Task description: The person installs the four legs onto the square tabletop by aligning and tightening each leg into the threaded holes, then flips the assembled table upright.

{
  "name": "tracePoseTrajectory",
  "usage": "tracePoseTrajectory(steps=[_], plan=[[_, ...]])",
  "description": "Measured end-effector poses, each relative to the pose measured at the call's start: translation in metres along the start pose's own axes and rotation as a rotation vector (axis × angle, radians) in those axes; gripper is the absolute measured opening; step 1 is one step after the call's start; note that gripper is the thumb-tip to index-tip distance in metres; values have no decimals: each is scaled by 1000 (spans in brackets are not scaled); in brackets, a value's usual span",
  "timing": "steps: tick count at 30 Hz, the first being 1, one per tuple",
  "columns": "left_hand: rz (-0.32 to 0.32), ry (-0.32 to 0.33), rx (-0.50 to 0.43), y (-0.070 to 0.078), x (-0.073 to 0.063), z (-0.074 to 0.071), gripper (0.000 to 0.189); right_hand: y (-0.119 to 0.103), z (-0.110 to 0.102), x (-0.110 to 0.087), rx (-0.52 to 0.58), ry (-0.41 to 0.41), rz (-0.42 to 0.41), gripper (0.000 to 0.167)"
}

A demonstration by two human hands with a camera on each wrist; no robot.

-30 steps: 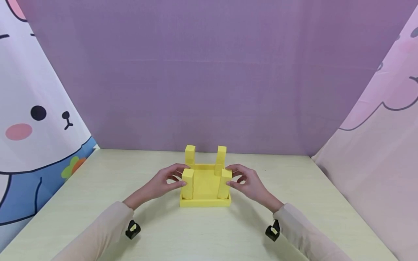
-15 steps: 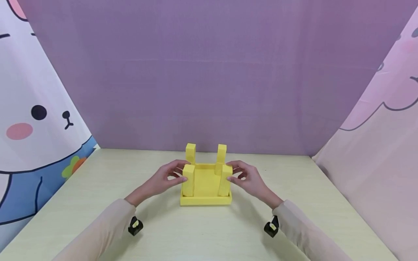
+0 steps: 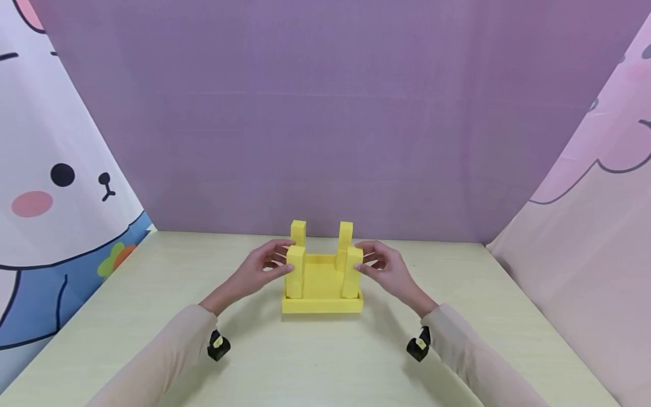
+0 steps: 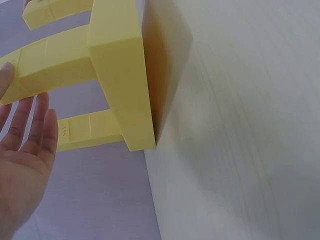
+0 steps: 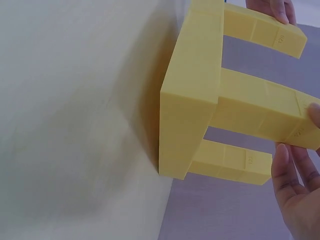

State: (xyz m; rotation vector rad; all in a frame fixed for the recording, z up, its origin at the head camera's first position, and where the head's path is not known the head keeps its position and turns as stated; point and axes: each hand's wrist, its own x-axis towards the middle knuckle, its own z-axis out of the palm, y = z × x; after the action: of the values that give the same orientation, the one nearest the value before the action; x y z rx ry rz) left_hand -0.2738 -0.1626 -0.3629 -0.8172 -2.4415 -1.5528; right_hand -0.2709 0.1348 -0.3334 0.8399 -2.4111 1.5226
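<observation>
A yellow shallow square tray [image 3: 322, 306] with upright block posts at its corners, like a small upturned table, stands mid-table. My left hand [image 3: 259, 270] pinches the near left post [image 3: 295, 274] by its upper part, thumb in front and fingers behind. My right hand [image 3: 389, 272] grips the near right post [image 3: 351, 275] the same way. Behind them rise the far left post [image 3: 298, 233] and far right post [image 3: 345, 234], untouched. In both wrist views a dark shadow lies between the tray's underside and the tabletop; the posts show seams and small embossed numbers.
The pale wooden table [image 3: 315, 362] spreads around the tray. A purple curtain [image 3: 325, 124] hangs behind it, with a cartoon-printed cloth [image 3: 61, 226] at the left and a pink one [image 3: 600, 226] at the right. Black wrist cameras [image 3: 218, 345] hang below the sleeves.
Tray and posts have moved up in the head view, together with both hands, which keep their hold on the near posts. A shadow strip now shows under the tray's front edge.
</observation>
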Motion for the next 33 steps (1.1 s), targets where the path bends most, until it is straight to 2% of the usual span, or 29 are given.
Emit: tracePoseTrajectory(steps=[4, 12, 17, 21, 27, 33], plan=[[-17, 21, -10, 17, 0, 0, 46, 1, -1, 4, 14, 13, 26, 37], [-26, 82, -33, 17, 3, 2, 48, 1, -2, 11, 31, 21, 58, 36], [-15, 122, -46, 16, 3, 5, 49, 19, -2, 19, 62, 21, 72, 37], [-10, 136, -57, 14, 3, 7, 52, 28, -2, 22, 58, 24, 83, 37], [6, 146, -79, 11, 2, 8, 54, 28, -3, 27, 64, 16, 83, 36], [6, 165, -111, 10, 3, 9, 54, 28, -5, 31, 67, -4, 117, 36]])
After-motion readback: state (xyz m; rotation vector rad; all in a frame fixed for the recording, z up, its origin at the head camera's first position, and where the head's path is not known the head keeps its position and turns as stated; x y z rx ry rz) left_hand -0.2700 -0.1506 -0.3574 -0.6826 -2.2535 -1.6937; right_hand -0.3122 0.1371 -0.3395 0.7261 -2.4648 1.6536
